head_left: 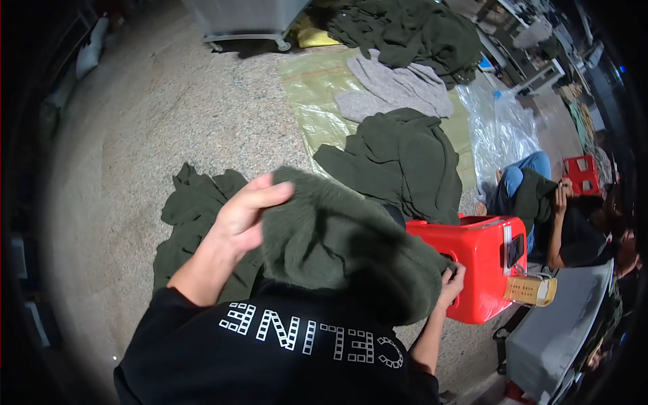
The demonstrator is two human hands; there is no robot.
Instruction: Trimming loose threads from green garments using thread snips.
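A dark green fuzzy knit garment is stretched across in front of my chest. My left hand pinches its upper left edge between thumb and fingers. At the garment's right end, my right hand is closed on the cloth, its fingers partly hidden. Another dark green garment lies in a heap below and behind my left forearm. Beyond the held cloth a larger dark green pile rests partly on a green plastic sheet.
A red plastic box-like piece stands by my right hand, with a small yellow-brown carton at its side. Grey cloth and more green cloth lie farther off. A wheeled grey bin stands ahead. Another person sits at right, handling green cloth.
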